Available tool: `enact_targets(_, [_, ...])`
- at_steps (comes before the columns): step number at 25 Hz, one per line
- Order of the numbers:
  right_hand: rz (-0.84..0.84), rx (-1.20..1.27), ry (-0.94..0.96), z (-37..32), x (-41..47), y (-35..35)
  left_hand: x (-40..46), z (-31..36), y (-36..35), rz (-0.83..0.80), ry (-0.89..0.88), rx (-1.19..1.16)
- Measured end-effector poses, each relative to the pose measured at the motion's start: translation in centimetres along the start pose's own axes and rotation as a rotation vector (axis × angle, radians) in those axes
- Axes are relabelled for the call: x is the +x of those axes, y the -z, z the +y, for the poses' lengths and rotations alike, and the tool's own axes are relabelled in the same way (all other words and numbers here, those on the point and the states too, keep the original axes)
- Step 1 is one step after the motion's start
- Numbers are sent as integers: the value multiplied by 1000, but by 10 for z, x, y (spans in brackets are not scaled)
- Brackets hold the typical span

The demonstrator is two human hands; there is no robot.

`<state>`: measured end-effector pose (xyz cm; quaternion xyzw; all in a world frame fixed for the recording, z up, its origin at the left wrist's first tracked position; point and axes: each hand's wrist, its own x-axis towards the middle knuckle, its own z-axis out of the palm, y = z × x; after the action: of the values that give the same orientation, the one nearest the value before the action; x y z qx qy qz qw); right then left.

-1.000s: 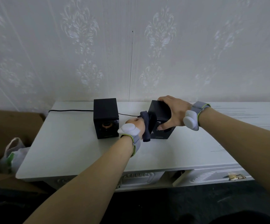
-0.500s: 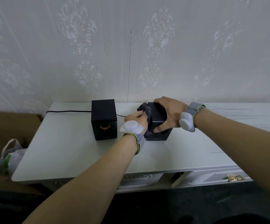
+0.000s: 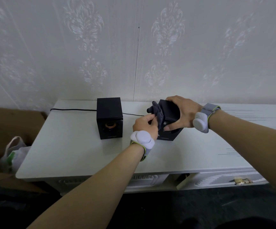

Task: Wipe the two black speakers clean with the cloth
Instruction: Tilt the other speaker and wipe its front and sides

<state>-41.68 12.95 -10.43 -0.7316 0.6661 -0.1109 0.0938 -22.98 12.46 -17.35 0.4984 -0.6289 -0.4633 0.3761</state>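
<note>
Right-hand speaker [image 3: 169,113], tilted on the white table [image 3: 77,152], gripped over its top by the right hand [image 3: 182,113]; left hand [image 3: 143,123] pinches the dark cloth [image 3: 158,113] against its side; risk: a hard wipe could strain the cable [image 3: 74,110] or topple the left-hand speaker [image 3: 109,119] standing near

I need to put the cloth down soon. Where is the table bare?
Bare: the table right of the right speaker, and its near strip before both speakers. Crowded: the gap beside the left speaker, where the left hand works the cloth.
</note>
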Motion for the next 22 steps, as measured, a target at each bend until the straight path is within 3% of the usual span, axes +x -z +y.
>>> enact_targets(4, [18,37,-12,2,-2,-2,7,-3,-3,-42,15,86])
enact_targets(9, [11,31,0,1,-2,-1,15,-2,-16,-58,122,-181])
enact_targets(14, [7,28,8,4,-4,0,17,2,-16,-14,10,-342])
enact_targets(22, [36,90,-8,10,-8,0,-12,-3,-14,-18,-136,-303])
